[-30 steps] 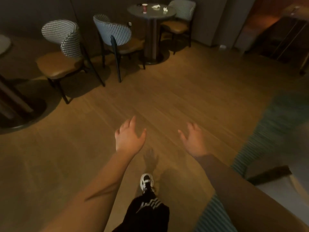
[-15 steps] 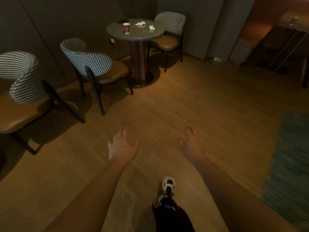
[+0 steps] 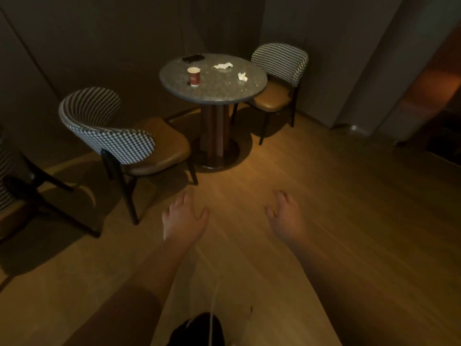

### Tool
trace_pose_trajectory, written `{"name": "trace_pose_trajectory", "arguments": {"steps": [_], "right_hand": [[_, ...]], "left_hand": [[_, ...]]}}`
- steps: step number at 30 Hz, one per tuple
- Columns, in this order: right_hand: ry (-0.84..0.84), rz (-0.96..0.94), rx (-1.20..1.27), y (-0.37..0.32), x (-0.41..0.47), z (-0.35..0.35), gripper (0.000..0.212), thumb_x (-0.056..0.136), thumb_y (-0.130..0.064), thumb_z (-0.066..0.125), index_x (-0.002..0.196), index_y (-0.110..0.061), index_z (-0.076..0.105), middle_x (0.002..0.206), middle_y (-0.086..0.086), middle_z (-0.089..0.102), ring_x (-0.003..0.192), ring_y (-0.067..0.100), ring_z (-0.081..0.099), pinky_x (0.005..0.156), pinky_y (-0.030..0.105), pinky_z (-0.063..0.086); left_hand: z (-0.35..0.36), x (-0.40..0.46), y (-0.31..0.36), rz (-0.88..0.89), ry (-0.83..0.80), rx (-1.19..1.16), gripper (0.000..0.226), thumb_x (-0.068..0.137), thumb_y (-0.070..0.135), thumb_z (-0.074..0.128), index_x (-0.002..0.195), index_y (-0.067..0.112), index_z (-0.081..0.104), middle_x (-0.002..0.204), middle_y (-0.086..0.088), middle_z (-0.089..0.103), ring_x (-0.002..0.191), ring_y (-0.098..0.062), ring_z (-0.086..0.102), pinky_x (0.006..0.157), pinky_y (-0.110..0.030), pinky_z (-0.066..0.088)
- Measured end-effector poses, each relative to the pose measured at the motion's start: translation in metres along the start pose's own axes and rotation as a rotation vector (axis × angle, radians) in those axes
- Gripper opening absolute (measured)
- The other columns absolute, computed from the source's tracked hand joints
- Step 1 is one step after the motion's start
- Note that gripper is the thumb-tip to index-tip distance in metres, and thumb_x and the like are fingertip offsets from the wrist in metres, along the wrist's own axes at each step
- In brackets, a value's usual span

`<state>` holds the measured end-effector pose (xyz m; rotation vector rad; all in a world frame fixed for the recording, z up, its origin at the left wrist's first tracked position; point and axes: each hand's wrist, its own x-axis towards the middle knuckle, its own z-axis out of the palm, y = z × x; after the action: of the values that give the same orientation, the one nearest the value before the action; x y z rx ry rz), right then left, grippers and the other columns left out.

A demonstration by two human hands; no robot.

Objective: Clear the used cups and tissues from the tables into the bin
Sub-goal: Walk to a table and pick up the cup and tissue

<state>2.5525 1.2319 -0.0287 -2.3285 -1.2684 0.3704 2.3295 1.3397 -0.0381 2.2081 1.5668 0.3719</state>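
A round grey stone table (image 3: 219, 92) stands ahead by the dark wall. On it a red paper cup (image 3: 193, 76) stands upright at the left. One crumpled white tissue (image 3: 222, 66) lies near the back, and a smaller tissue (image 3: 242, 76) lies to the right. My left hand (image 3: 183, 219) and my right hand (image 3: 285, 217) hang out in front over the wooden floor, well short of the table, fingers relaxed and holding nothing. No bin is in view.
A dark phone-like object (image 3: 193, 58) lies at the table's back edge. A houndstooth chair (image 3: 119, 136) stands left of the table, another chair (image 3: 278, 78) behind its right side, and a third chair (image 3: 15, 186) at the far left. Open wooden floor lies between me and the table.
The table with the cup and tissues has come nearer and shifted toward the centre of view. Both hands stay empty and open in front of me.
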Motion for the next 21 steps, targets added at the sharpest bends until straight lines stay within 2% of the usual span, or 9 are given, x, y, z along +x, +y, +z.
{"name": "trace_pose_trajectory", "arguments": {"steps": [6, 11, 18, 21], "right_hand": [[0.002, -0.066, 0.022, 0.002, 0.185, 0.009, 0.053, 0.097, -0.037, 0.047, 0.144, -0.016, 0.034, 0.149, 0.008, 0.035, 0.136, 0.026, 0.035, 0.111, 0.040, 0.033], [0.035, -0.139, 0.012, -0.011, 0.377, 0.036, 0.054, 0.095, -0.039, 0.049, 0.143, -0.019, 0.035, 0.148, 0.006, 0.038, 0.135, 0.024, 0.037, 0.108, 0.040, 0.036], [-0.022, -0.102, 0.009, -0.050, 0.631, 0.042, 0.056, 0.093, -0.044, 0.050, 0.143, -0.024, 0.036, 0.148, 0.001, 0.039, 0.136, 0.020, 0.036, 0.109, 0.040, 0.038], [-0.043, -0.128, 0.021, -0.059, 0.691, 0.042, 0.055, 0.094, -0.041, 0.050, 0.142, -0.019, 0.038, 0.145, 0.004, 0.041, 0.135, 0.022, 0.036, 0.109, 0.040, 0.036]], "left_hand": [[0.023, 0.175, 0.036, -0.008, 0.059, -0.049, 0.071, 0.088, 0.050, 0.047, 0.148, 0.021, 0.021, 0.151, -0.002, 0.030, 0.138, -0.020, 0.025, 0.108, -0.046, 0.023], [0.046, 0.351, 0.054, 0.008, 0.081, -0.068, 0.067, 0.091, 0.049, 0.045, 0.148, 0.021, 0.022, 0.150, -0.002, 0.033, 0.137, -0.020, 0.028, 0.110, -0.047, 0.024], [0.041, 0.599, 0.083, -0.010, 0.088, -0.079, 0.068, 0.091, 0.048, 0.047, 0.148, 0.019, 0.022, 0.151, -0.002, 0.031, 0.139, -0.018, 0.025, 0.111, -0.045, 0.026], [0.041, 0.661, 0.092, -0.027, 0.098, -0.039, 0.069, 0.091, 0.049, 0.046, 0.148, 0.018, 0.022, 0.150, -0.003, 0.032, 0.139, -0.019, 0.026, 0.110, -0.044, 0.026]]}}
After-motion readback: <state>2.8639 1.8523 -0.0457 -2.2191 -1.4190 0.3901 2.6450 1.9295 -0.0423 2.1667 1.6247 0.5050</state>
